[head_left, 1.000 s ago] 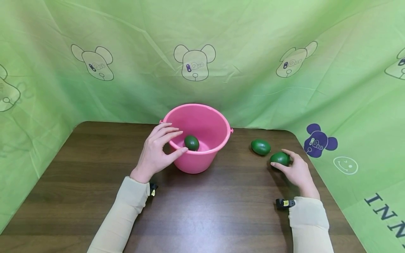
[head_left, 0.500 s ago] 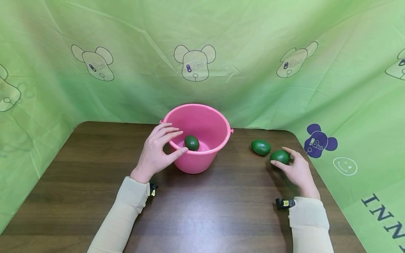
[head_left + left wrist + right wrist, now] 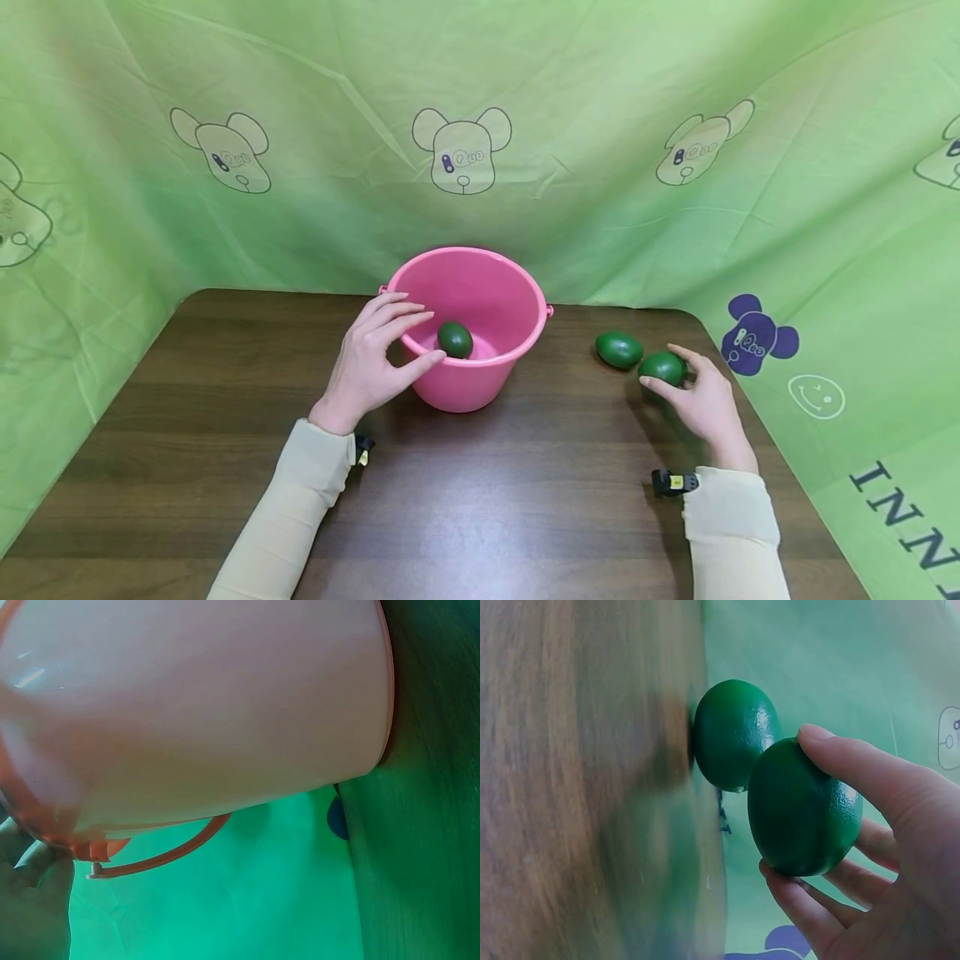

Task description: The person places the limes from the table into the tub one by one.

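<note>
Above the table (image 3: 465, 492), right fingers (image 3: 802, 906) have raised a green fruit (image 3: 799, 814).

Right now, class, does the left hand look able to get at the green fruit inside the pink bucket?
Probably yes: the left hand is at the rim of the pink bucket, the mouth is open, and nothing visible covers the green fruit inside. It would likely just dip past the rim.

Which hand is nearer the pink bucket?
Left. The left hand is at the pink bucket, on its left; the right hand is away to its right, holding a green fruit.
</note>
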